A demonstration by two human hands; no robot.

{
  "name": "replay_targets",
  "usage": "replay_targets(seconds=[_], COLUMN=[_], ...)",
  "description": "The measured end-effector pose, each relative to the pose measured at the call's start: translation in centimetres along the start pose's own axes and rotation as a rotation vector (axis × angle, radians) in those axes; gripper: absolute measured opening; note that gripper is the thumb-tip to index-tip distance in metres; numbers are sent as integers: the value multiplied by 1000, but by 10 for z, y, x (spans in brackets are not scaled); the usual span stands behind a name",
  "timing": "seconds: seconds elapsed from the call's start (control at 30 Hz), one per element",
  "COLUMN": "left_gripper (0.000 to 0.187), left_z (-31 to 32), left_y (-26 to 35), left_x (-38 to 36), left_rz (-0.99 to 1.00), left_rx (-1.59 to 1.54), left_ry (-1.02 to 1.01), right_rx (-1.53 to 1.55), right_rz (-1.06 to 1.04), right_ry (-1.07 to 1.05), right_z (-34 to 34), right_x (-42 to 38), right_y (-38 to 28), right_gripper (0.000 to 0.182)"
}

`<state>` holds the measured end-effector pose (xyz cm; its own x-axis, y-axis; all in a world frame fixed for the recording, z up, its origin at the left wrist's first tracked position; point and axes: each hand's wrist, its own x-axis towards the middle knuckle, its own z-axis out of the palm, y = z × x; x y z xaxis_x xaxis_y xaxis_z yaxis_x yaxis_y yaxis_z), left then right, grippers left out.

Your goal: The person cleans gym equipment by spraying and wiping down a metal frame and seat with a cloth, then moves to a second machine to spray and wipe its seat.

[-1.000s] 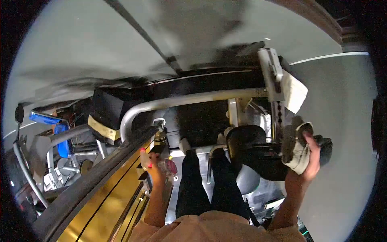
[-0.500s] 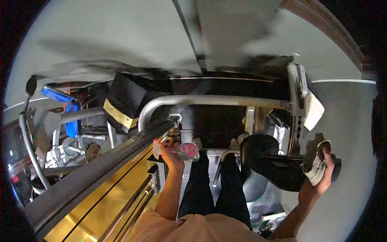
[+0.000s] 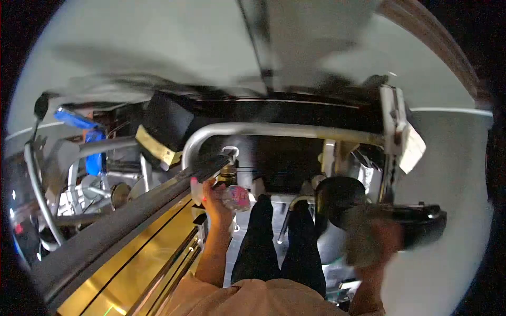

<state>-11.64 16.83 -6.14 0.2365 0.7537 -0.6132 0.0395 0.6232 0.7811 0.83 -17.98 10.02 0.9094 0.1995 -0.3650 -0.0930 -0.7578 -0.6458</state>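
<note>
My left hand (image 3: 215, 203) is closed around a clear spray bottle (image 3: 237, 198) with a pink label, tipped on its side. The bottle's whitish-pink spray head (image 3: 196, 190) sticks out left of my fingers, by the dark padded bar (image 3: 132, 203) of a gym machine. At the right, my right hand (image 3: 387, 237) is smeared by motion. It holds a greyish cloth (image 3: 362, 231), also blurred, just in front of the machine's black round pad (image 3: 341, 197). The fingers themselves are not clear.
A curved silver tube (image 3: 284, 129) crosses ahead of my legs. Yellow panels (image 3: 116, 263) and metal rods lie below the padded bar. More gym equipment with blue pads (image 3: 95, 152) stands at left. A white sheet (image 3: 412, 150) hangs on the right post.
My right hand has swung left and inward with the cloth, from beside the black pads to in front of them. My left hand and the spray bottle have shifted slightly left.
</note>
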Motion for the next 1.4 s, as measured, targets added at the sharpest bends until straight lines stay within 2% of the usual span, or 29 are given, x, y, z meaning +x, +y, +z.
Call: replay_targets(seconds=[0.07, 0.1, 0.13, 0.17, 0.2, 0.23, 0.27, 0.3, 0.33, 0.37, 0.4, 0.47, 0.5, 0.53, 0.6, 0.67, 0.73, 0.8, 0.87, 0.9, 0.97, 1.03, 1.07, 1.13, 1.2, 1.27, 1.3, 1.37, 1.4], left_gripper=[48, 49, 49, 49, 52, 54, 54, 57, 61, 68, 68, 68, 64, 64, 62, 62, 59, 58, 56, 55, 56, 59, 59, 66, 66, 66, 66, 65, 63], left_z=[-2, -5, -6, -4, -2, 5, 19, 38, 52, 62, 67, 75, 85, 98, 125, 143, 159, 171, 182, 186, 194, 207, 209, 209, 210, 209, 206, 207, 209], left_y=[-14, -16, -20, -23, -22, -19, -12, -4, -1, -5, -10, -20, -19, -15, -7, -8, -4, -6, -10, -12, -11, 3, 0, -11, -13, -14, -18, -16, -13], left_x=[21, 31, 37, 38, 38, 36, 28, 17, 11, 10, 22, 57, 59, 62, 72, 78, 80, 89, 97, 101, 99, 90, 94, 102, 102, 106, 110, 109, 104], left_rz=[120, 240, 366, 339, 352, 376, 370, 467, 565, 452, 452, 866, 743, 744, 944, 1000, 1132, 1084, 1033, 1012, 989, 863, 863, 1084, 1066, 1057, 1084, 1121, 1064], left_rx=[197, 304, 401, 398, 578, 759, 763, 817, 868, 769, 766, 1022, 950, 950, 1293, 1339, 1392, 1330, 1266, 1276, 1288, 1513, 1516, 1520, 1573, 1627, 1589, 1546, 1514], left_ry=[-82, -243, -409, -464, -530, -585, -616, -743, -867, -904, -918, -1058, -1066, -1079, -1012, -1007, -1074, -1150, -1225, -1253, -1288, -1325, -1333, -1337, -1337, -1323, -1310, -1315, -1306], right_rx=[202, 335, 446, 497, 560, 601, 636, 638, 692, 740, 742, 672, 637, 603, 576, 1005, 913, 818, 1103, 1108, 1136, 1100, 1062, 1029, 992, 976, 1254, 1186, 1109], right_rz=[-488, -218, -180, 6, 184, 137, 86, 96, 252, 403, 404, 418, 427, 435, 450, 772, 777, 786, 937, 944, 723, 802, 879, 891, 908, 701, 620, 588, 549], right_ry=[-258, -474, -453, -456, -460, -306, -160, -139, -20, 100, 115, 220, 272, 323, 382, 497, 514, 527, 627, 633, 793, 812, 828, 904, 969, 1108, 959, 904, 841], right_z=[29, 53, 95, 118, 136, 151, 164, 180, 198, 209, 214, 221, 222, 221, 211, 182, 193, 199, 190, 185, 170, 145, 137, 146, 174, 200, 181, 185, 184], right_x=[17, 18, 13, 12, 12, 16, 23, 29, 34, 40, 46, 54, 58, 62, 77, 99, 101, 106, 126, 135, 156, 180, 193, 227, 257, 281, 261, 239, 232], right_y=[-54, -62, -31, -12, 4, 19, 35, 59, 86, 106, 121, 146, 156, 161, 154, 109, 113, 114, 106, 99, 81, 65, 63, 79, 93, 96, 64, 53, 52], right_gripper=[50, 51, 49, 49, 49, 52, 55, 55, 58, 62, 62, 67, 71, 77, 82, 84, 85, 85, 83, 83, 82, 82, 81, 80, 80, 72, 66, 63, 60])
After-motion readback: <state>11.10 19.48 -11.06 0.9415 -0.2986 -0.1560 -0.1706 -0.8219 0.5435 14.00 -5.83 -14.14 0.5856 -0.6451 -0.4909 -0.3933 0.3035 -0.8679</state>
